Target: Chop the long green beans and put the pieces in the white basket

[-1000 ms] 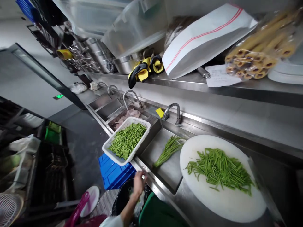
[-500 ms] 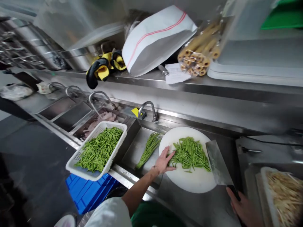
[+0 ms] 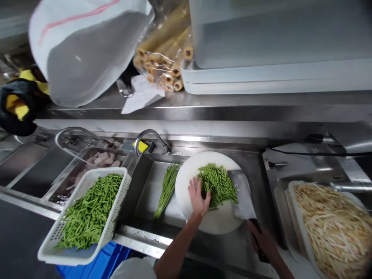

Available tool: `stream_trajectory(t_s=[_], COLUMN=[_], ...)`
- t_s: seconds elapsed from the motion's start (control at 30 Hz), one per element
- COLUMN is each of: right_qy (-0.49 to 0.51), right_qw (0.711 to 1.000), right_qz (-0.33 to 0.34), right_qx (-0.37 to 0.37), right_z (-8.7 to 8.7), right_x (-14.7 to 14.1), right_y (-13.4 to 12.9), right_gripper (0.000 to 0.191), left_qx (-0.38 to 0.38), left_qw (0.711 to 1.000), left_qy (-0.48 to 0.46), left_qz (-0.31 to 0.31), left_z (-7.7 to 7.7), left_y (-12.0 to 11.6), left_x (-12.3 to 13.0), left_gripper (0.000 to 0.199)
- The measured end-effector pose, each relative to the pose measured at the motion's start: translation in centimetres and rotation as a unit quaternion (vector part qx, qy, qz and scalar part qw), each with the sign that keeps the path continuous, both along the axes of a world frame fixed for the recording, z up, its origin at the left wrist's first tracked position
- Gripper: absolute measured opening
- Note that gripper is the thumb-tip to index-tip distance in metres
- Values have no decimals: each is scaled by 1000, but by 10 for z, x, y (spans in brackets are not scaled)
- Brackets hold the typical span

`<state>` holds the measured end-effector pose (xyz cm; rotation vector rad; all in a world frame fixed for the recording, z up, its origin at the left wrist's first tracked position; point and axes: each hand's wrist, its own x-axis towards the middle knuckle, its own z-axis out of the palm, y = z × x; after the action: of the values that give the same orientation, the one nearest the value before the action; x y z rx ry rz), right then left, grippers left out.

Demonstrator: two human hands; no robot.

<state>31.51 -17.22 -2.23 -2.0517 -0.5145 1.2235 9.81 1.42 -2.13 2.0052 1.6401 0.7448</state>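
My left hand [image 3: 199, 198] rests at the left side of a pile of cut green stalks [image 3: 217, 184], fingers spread and touching the pile's edge. The pile lies on a round white cutting board [image 3: 186, 170]. Its right side meets the blade of a cleaver [image 3: 241, 195], which lies flat or nearly so over the board. My right hand [image 3: 264, 240] is closed around the cleaver's dark handle. Left of the board, a bunch of long uncut green stalks [image 3: 167, 190] lies in the metal sink [image 3: 148, 193].
A white perforated basket [image 3: 46, 246] of cut stalks stands at left above a blue crate [image 3: 99, 263]. At right is a tray of bean sprouts [image 3: 334, 224]. Behind the board are a curved tap [image 3: 149, 131] and a steel shelf [image 3: 217, 110] holding plastic tubs [image 3: 261, 77].
The camera view has swung right. My left hand has moved onto the pile's edge. The cleaver blade has shifted inward against the pile's right side, and the pile is more compact.
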Motion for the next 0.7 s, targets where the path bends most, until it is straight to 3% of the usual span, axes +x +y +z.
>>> stream_trajectory(t_s=[0.07, 0.13, 0.23, 0.43, 0.7], right_qy=[27, 42, 51, 18, 25], right_qw=[999, 999, 998, 998, 997], right_qz=[21, 31, 31, 52, -17], right_qx=[6, 6, -7, 16, 72], right_z=[1, 4, 9, 18, 20], right_x=[-11, -21, -38, -75, -108], right_y=[7, 13, 20, 34, 34], right_gripper=[55, 53, 51, 53, 54], left_qx=[-2, -11, -18, -10, -27], left_qw=[1000, 1000, 998, 998, 996], left_qy=[6, 17, 27, 1, -22], left_qz=[28, 5, -44, -59, -88], left_z=[-3, -5, -3, 11, 17], left_y=[-4, -8, -15, -27, -30], left_x=[-12, -13, 8, 59, 60], left_gripper=[69, 72, 77, 88, 70])
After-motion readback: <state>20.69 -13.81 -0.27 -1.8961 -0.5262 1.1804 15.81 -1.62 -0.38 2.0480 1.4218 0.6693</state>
